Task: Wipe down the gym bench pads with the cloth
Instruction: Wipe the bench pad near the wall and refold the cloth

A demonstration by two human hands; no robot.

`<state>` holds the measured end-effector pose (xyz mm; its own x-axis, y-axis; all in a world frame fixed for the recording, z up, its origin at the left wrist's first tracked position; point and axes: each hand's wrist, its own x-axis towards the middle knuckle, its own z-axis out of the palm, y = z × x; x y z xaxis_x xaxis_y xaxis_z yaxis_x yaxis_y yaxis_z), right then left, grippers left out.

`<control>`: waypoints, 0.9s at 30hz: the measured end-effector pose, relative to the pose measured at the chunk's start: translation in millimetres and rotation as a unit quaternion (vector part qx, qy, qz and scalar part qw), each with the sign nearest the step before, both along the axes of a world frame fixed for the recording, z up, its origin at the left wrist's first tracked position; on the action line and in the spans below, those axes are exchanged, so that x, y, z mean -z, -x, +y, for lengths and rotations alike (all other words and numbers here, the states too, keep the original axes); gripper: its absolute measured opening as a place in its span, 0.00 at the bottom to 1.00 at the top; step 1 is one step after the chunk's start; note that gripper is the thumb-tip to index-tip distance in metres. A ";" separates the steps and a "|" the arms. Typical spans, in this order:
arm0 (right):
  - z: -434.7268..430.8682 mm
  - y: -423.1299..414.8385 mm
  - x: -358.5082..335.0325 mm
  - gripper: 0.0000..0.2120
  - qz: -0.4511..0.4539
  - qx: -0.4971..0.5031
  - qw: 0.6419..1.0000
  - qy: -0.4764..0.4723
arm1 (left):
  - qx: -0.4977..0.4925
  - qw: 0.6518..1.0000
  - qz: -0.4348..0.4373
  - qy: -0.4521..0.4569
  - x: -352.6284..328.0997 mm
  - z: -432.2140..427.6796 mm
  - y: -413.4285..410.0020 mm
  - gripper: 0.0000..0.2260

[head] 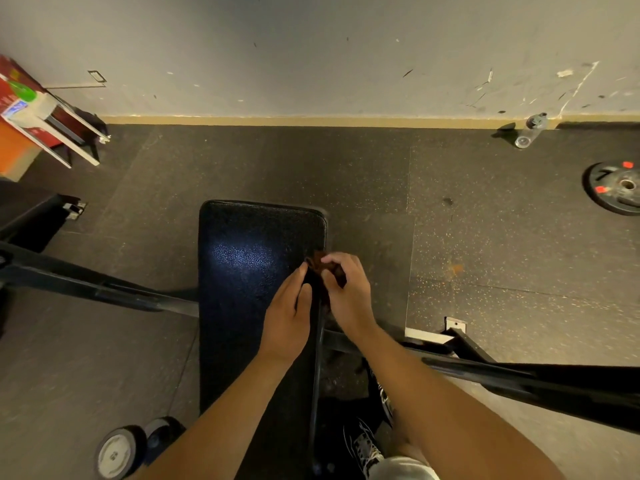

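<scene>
- Right hand [349, 292] was curled over a dark reddish-brown cloth [320, 268], with its fingers bent round the bunched fabric and gripping it. Left hand [289, 313] lay just beside it with fingers fairly straight, resting on the pad, and its fingertips touched the cloth.
- Dark speckled rubber floor [346, 168] filled most of the view, and an orange stain showed on it to the right of the hands.
- Pale, scuffed wall [311, 46] ran across the top and met the floor at a tan baseboard.
- Black bench pad [249, 258] ran from the bottom of the view up to the middle. It was glossy where light struck it, and the cloth sat at its right edge near the far end.
- Black frame bars [86, 285] crossed beneath the pad from left to right.
- Red and orange boxes [14, 98] stood at the far left against the wall.
- Black weight plate [616, 188] lay flat on the floor at the right edge, well apart from the pad.
- Two small round weights [117, 453] lay on the floor at the bottom left.
- Laced shoe [363, 445] showed on the floor right of the pad.
- Clear bottle [530, 131] lay on its side by the baseboard at the upper right.
</scene>
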<state>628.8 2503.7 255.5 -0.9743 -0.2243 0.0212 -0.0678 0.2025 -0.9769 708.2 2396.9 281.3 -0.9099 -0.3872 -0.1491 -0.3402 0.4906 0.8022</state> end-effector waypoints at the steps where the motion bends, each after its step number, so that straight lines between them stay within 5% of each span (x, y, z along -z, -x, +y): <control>1: 2.8 -10.3 6.4 0.14 0.001 -0.014 1.000 -0.015 | -0.003 1.000 -0.007 0.001 3.8 2.0 -4.8 0.20; 5: 11.9 -10.2 5.4 0.14 0.012 -0.036 0.998 -0.042 | -0.019 1.000 -0.009 -0.012 12.3 8.8 -12.4 0.20; 10: 1.6 45.8 -22.2 0.12 -0.019 0.040 0.998 0.047 | -0.026 1.000 0.010 -0.012 16.1 7.3 -11.4 0.18; 27: 20.8 5.5 10.5 0.12 -0.011 -0.042 0.999 0.023 | -0.102 0.992 0.046 0.050 35.9 38.4 -8.3 0.18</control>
